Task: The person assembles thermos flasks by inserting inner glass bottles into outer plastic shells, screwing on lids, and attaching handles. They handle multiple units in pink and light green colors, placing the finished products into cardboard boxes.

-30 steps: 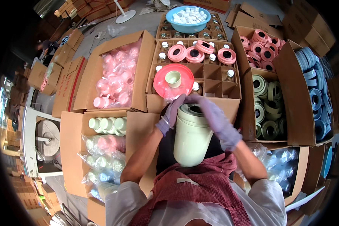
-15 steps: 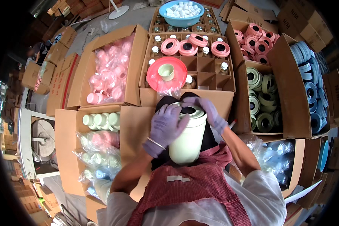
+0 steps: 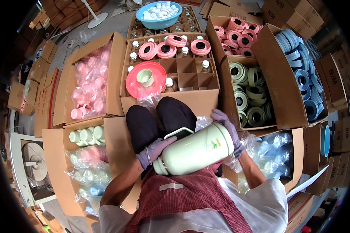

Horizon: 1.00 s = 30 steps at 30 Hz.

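A pale green thermos jug lies tilted on its side across my lap, with a small leaf print near its wider right end. Its narrower neck end points to the lower left, and a handle sticks out on the far side. My left hand, in a thin purple glove, grips the jug near the neck. Around the wide end curls my right hand, gloved the same way. Ahead of my knees, a pale green cup stands on a red round lid on a divided carton.
The divided carton holds white-capped bottles and several pink rings. Behind it sits a blue basin of white caps. Cartons of green rings, blue rings and bagged pink cups surround me.
The jug has turned from upright, ringed end up, to lying sideways. My left hand has moved from the top to the neck end, my right to the wide end. The view has shifted right.
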Available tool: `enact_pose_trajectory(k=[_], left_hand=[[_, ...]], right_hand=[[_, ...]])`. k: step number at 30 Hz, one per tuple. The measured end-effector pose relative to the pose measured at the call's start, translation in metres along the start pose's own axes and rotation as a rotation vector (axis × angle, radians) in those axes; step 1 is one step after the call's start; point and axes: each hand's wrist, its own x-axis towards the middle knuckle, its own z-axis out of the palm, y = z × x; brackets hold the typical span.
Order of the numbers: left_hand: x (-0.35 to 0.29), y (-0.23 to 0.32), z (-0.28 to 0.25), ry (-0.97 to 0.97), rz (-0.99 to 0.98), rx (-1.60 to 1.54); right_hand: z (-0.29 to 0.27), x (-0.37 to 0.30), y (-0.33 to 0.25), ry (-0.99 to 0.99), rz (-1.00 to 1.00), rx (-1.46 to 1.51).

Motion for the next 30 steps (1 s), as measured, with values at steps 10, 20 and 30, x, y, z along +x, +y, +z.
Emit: enact_pose_trajectory(k=[10,20,30], left_hand=[[-0.030,0.083,-0.003,0.307,0.820,0.334],[-0.038,0.114,-0.007,0.270,0.840,0.405],[-0.043,0.106,-0.012,0.343,0.870,0.446]], right_hand=[[0.032,0.028,-0.002,0.134,0.214,0.923],[0.030,0.041,0.000,0.067,0.498,0.740],[0.034,0.050,-0.017,0.048,0.105,0.287]])
